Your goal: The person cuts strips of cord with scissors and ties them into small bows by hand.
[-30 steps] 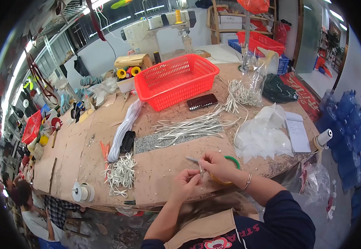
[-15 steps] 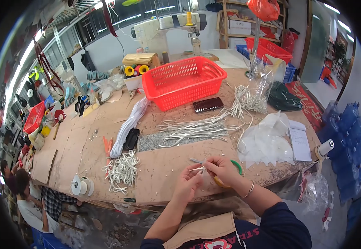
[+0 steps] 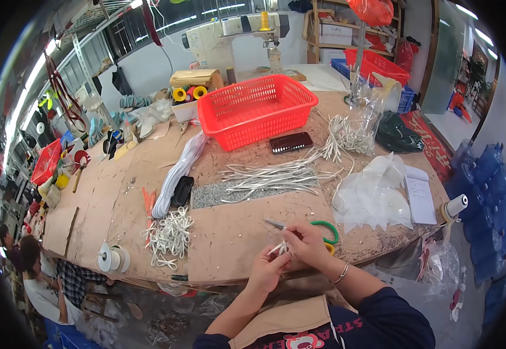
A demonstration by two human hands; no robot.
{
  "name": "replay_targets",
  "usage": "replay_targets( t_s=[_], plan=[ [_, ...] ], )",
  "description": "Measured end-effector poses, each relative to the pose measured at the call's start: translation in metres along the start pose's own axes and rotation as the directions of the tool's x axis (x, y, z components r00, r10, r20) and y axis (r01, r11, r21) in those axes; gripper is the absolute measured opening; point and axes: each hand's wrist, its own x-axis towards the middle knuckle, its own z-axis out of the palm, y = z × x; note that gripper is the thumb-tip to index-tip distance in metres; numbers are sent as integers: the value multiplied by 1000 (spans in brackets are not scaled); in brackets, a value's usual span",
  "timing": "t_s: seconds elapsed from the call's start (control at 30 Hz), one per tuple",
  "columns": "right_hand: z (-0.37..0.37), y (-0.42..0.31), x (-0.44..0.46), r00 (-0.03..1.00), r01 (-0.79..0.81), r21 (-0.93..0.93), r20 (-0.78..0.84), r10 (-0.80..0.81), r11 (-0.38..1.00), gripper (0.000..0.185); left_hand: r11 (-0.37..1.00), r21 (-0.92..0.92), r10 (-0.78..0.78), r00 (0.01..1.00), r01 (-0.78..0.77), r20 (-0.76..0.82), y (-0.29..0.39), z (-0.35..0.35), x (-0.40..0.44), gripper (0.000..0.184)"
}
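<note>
My left hand point(image 3: 267, 269) is closed in a pinch on a short white cord point(image 3: 278, 249), near the table's front edge. Close against it, my right hand point(image 3: 306, 244) pinches the same cord, its fingertips partly hiding it. A pair of scissors with green and yellow handles point(image 3: 326, 228) sits at my right hand; the blades point left past the fingers. The hand covers the middle of the scissors, and I cannot tell whether it grips them. Long white cords point(image 3: 270, 179) lie ahead on a grey speckled slab point(image 3: 207, 196). Looped white cords point(image 3: 170, 235) are heaped at left.
A red plastic basket point(image 3: 259, 119) stands at the back, with a dark red case point(image 3: 291, 143) before it. A white cord bundle point(image 3: 178, 168) and black object point(image 3: 182, 191) lie left. Clear plastic sheets point(image 3: 375, 195) and a notepad point(image 3: 420, 196) lie right. Another person point(image 3: 43, 279) sits far left.
My hands have drawn closer together and a little lower, still on the cord. The scissors' handles have turned, so the yellow one now shows beyond my right wrist.
</note>
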Motion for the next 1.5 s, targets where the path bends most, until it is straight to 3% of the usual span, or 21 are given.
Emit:
replay_targets(
  t_s=[0.03,0.13,0.23,0.27,0.3,0.33,0.37,0.4,0.47,0.53,0.57,0.63,0.67,0.7,0.77,0.93,1.0,1.23,1.33,1.4,1.5],
  plan=[
    [3,3,2,954,-300,227,66,293,927,7,992,37,124,992,-123,-31,-1,-2,3,12],
    [12,-11,4,929,-367,424,204,308,828,9,978,34,209,972,-206,-112,-1,-7,9,16],
    [2,-9,7,925,-344,224,246,289,912,13,910,331,296,949,-248,-103,-5,4,7,18],
    [-4,-9,10,914,-342,116,274,301,933,14,841,446,360,932,-305,-42,-5,3,7,23],
    [-16,-11,18,919,-211,-223,287,271,952,17,843,444,357,933,-303,-39,1,2,8,23],
    [-22,-24,27,918,-216,-222,284,275,951,17,725,563,472,881,-397,14,12,0,10,27],
    [-28,-41,34,819,-103,-408,483,310,907,19,580,665,570,818,-470,81,23,-1,11,30],
    [-32,-51,39,668,55,-546,642,376,836,20,492,747,476,857,-448,200,37,4,11,29],
    [-32,-55,42,622,111,-593,667,410,798,25,506,781,356,913,-367,198,48,5,12,25],
    [-35,-59,50,792,99,-447,576,202,889,26,491,814,257,944,-311,206,53,6,15,23],
    [-36,-54,51,818,-167,-225,512,262,960,31,678,662,369,927,-320,70,50,5,18,19],
    [-31,-30,42,864,-243,-109,426,266,964,27,804,462,455,887,-374,-75,46,7,22,16],
    [-17,-14,35,917,-229,307,387,99,924,20,865,320,441,890,-387,-114,41,10,23,15],
    [-9,-15,29,917,-225,301,387,97,927,20,907,168,411,899,-386,-150,38,12,23,14],
    [-2,-21,19,913,-403,414,244,327,816,17,885,234,436,892,-402,-116,36,15,24,13],
    [4,-7,12,960,-275,331,140,241,903,12,736,546,500,865,-400,-40,34,8,22,12],
    [8,-7,11,958,-283,305,130,254,909,12,535,662,655,753,-525,67,30,4,21,13],
    [24,-15,5,966,-250,364,33,256,897,13,606,450,763,639,-656,-96,21,13,24,14],
    [13,-17,10,945,-327,331,93,315,885,14,698,395,695,698,-598,-172,30,15,23,12],
    [5,-17,12,918,-396,302,138,371,867,16,719,581,463,886,-381,9,41,4,20,11],
    [3,-15,15,911,-400,307,233,339,863,17,775,519,428,904,-361,-11,47,-2,19,13]
  ],
)
